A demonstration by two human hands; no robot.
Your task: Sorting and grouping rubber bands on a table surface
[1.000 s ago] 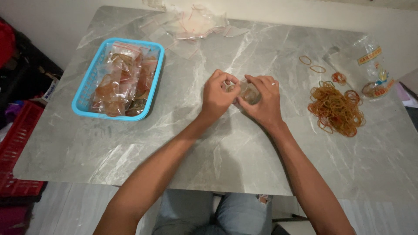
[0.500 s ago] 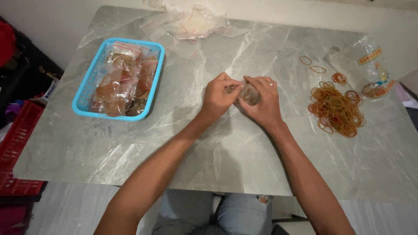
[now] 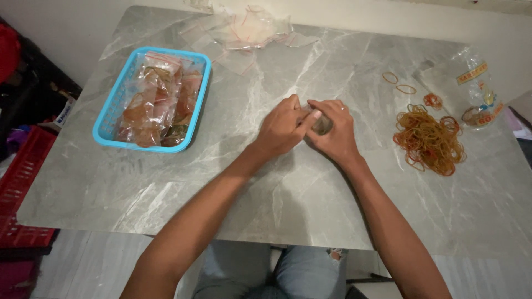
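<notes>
Nearest the table's left edge stands a blue basket [image 3: 111, 119] filled with sealed clear packets of brownish and reddish contents [image 3: 158, 99], and beyond it, against the far edge, lies a loose heap of empty clear plastic bags [image 3: 249, 27]. At the middle of the grey marble-patterned table [image 3: 166, 188] the two hands meet. The left hand [image 3: 280, 130] is curled, its thumb and fingertips pinching the top of a small clear packet [image 3: 321, 124], while the right hand [image 3: 332, 133] cups the same packet from the other side, its fingers bent over it; a ring shows on one finger. The hands are pressed close together and touch each other. The work in hand looks like closing the neck of the packet, and to do that well I would judge that the left pinch should keep the gathered plastic tight and high, clear of the contents, while the right hand steadies the body without squeezing it, so that nothing is forced out and the neck stays narrow. The packet itself is mostly hidden: only a small patch of glossy clear film over something dark and brownish shows between the fingers, and whether a band is already on it I cannot tell. Toward the right edge lies a pile of orange-brown rubber bands [image 3: 429, 138], a few stray bands [image 3: 404, 88] beyond it, and a clear printed bag [image 3: 471, 91] near the far right corner.
</notes>
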